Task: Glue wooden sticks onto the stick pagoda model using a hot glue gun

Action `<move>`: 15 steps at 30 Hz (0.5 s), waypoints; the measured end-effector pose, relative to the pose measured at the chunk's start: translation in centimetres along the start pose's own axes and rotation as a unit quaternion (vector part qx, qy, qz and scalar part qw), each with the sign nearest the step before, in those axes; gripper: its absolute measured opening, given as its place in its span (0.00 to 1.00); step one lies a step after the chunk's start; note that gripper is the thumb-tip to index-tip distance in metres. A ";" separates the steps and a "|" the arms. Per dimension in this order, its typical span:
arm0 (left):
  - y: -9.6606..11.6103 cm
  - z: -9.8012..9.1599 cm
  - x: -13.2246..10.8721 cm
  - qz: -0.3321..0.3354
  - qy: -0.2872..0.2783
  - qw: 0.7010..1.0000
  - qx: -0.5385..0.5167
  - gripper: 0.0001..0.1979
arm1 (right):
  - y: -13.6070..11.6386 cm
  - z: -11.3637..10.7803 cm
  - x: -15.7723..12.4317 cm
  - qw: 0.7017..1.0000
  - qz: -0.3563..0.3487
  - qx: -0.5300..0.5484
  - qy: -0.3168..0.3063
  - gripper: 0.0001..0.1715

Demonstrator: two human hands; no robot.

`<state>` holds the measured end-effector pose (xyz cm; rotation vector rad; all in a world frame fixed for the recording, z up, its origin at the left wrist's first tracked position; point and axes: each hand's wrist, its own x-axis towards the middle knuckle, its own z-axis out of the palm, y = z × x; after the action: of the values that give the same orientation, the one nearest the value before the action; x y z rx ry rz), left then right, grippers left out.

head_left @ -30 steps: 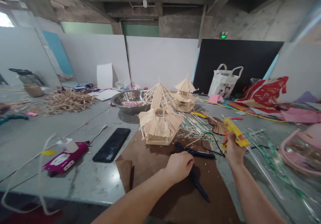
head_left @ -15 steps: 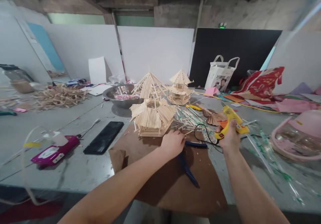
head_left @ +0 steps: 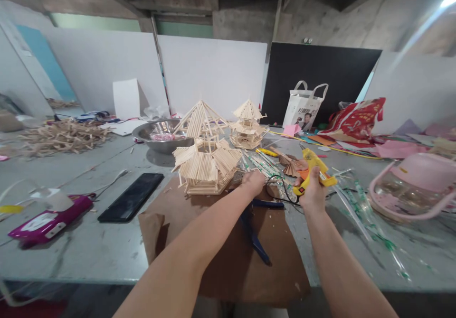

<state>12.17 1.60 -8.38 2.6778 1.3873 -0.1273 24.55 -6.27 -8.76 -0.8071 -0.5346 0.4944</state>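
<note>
My right hand (head_left: pixel 314 193) is closed around the handle of a yellow hot glue gun (head_left: pixel 312 168), its nozzle pointing up and away from me. A black cord hangs from the gun. My left hand (head_left: pixel 254 182) reaches to the near side of a pile of thin wooden sticks and green-marked clear wrappers (head_left: pixel 267 166). Its fingers are curled, and what they pinch, if anything, is hidden. Left of that hand stands a pavilion model of wooden sticks (head_left: pixel 204 166) with a raised pointed roof frame. Blue-handled pliers (head_left: pixel 257 239) lie below my left forearm on brown board (head_left: pixel 228 270).
A smaller stick pavilion (head_left: pixel 248 126) stands behind, beside a metal bowl (head_left: pixel 156 142). At left are a phone (head_left: pixel 131 197), a purple power strip (head_left: pixel 50 218) and heaped wooden pieces (head_left: pixel 67 135). A pink clear-sided container (head_left: pixel 415 185) sits at right. Further back are a white bag (head_left: pixel 302 107) and coloured paper.
My view has turned a little to the right. My left hand has moved away from the pavilion, further right and forward to the stick pile. The glue gun stays in my right hand.
</note>
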 end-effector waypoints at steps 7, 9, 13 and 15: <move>0.2 0.1 1.0 0.009 0.002 1.000 0.007 0.12 | 0.2 0.0 0.1 1.000 0.008 -0.008 -0.002 0.22; -0.2 0.0 0.8 0.017 0.002 1.000 0.003 0.11 | 0.2 0.0 0.0 1.000 0.008 -0.011 -0.007 0.23; -1.3 -0.6 0.7 0.022 -0.009 1.000 -0.009 0.09 | 0.1 0.1 -0.1 1.000 0.009 -0.005 -0.007 0.22; -2.1 -1.1 1.0 0.015 -0.019 1.000 -0.020 0.09 | 0.1 0.2 -0.1 1.000 0.010 -0.002 -0.007 0.22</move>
<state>11.02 3.75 -7.57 2.6486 1.3238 -0.1459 24.37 -6.12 -8.79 -0.8134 -0.5414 0.5188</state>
